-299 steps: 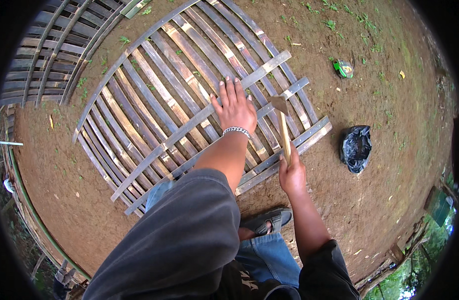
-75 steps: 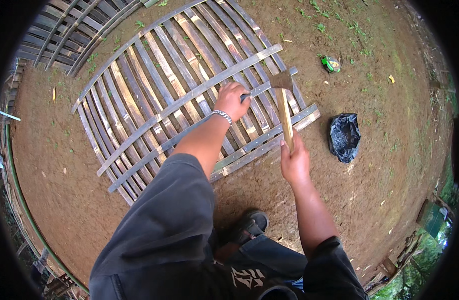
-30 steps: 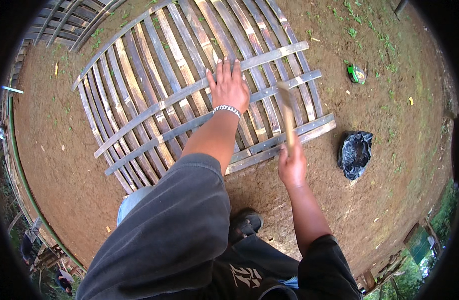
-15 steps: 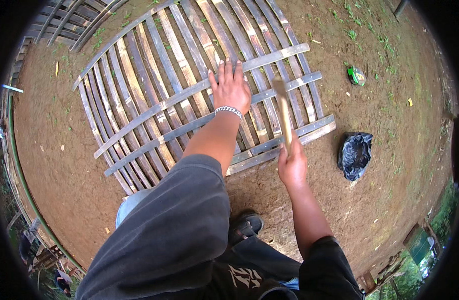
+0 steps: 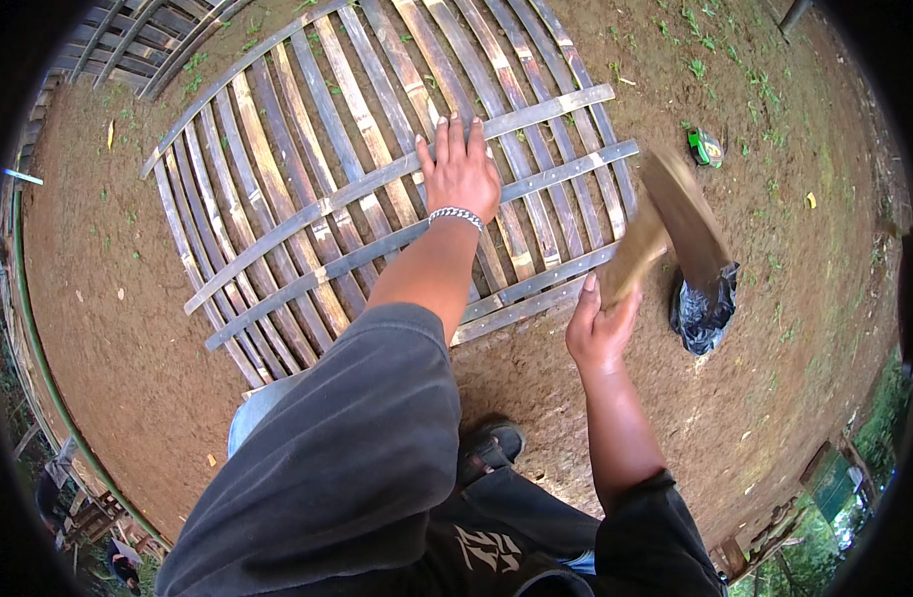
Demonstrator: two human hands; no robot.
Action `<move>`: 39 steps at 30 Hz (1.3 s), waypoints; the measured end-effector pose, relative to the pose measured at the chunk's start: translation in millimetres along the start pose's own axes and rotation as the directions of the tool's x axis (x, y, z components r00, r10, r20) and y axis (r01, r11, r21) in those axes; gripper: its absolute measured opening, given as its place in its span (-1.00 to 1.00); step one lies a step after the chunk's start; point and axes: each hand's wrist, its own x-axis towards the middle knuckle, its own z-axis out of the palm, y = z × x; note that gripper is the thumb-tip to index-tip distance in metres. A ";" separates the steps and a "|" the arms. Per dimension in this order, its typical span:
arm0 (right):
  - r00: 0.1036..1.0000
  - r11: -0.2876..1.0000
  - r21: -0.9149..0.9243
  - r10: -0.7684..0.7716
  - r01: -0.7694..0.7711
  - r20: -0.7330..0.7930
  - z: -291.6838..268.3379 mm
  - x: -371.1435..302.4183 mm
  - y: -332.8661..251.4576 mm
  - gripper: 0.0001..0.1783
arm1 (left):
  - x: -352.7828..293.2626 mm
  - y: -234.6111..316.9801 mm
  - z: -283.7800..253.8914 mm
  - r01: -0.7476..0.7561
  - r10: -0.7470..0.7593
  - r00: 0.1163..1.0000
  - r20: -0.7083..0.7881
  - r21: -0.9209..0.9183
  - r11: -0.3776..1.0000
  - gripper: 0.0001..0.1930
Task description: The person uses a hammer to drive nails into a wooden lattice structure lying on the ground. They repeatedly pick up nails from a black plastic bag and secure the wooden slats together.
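Note:
My left hand (image 5: 460, 171) lies flat on the bamboo slat panel (image 5: 322, 208), its fingers over one of the crosswise strips near the middle. A chain bracelet circles that wrist. To the right, my right hand (image 5: 603, 333) is closed around the wooden handle of a hammer (image 5: 631, 261), raised off the panel's lower right corner. Motion smears the hammer's dark head, which overlaps the black plastic bag (image 5: 703, 320) from this view. Small nail-like dots run along the lower crosswise strips.
The bag stands open on bare brown soil (image 5: 775, 398). A small green-and-black object (image 5: 705, 147) lies farther off. Another slatted panel (image 5: 128, 45) is at the far left, and a green hose or pole (image 5: 39, 338) curves along the left. My shoe (image 5: 493, 448) is below the panel.
My right hand has turned the hammer outward, so its head swings to the right and shows broadside. My left hand stays in place on the panel.

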 end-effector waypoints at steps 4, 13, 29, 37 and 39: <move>0.872 0.904 -0.329 0.377 -0.273 0.312 2.9 0.5 11.3 -0.47 | -0.5 8.0 -0.9 0.003 -0.003 0.999 0.053 0.000 1.000 -0.43; 0.855 0.878 -0.425 0.383 -0.219 0.350 4.3 -6.4 -1.8 -0.43 | -3.5 3.9 1.8 -0.014 0.014 1.000 0.009 -0.007 1.000 -0.43; 0.610 0.572 -0.610 0.772 -0.548 0.176 -313.6 -294.8 38.2 -0.42 | -55.8 74.0 4.1 -0.400 0.378 0.915 -0.140 -0.199 0.895 -0.50; 0.230 0.253 0.223 0.965 -0.941 -0.128 -259.2 -394.0 64.1 -0.70 | -132.6 304.8 6.6 -0.703 0.825 0.378 0.419 -0.451 0.551 -0.70; 0.235 0.264 0.262 0.962 -0.928 -0.139 -249.0 -396.3 54.6 -0.77 | -125.9 316.8 34.0 -0.714 0.771 0.412 0.485 -0.354 0.604 -0.73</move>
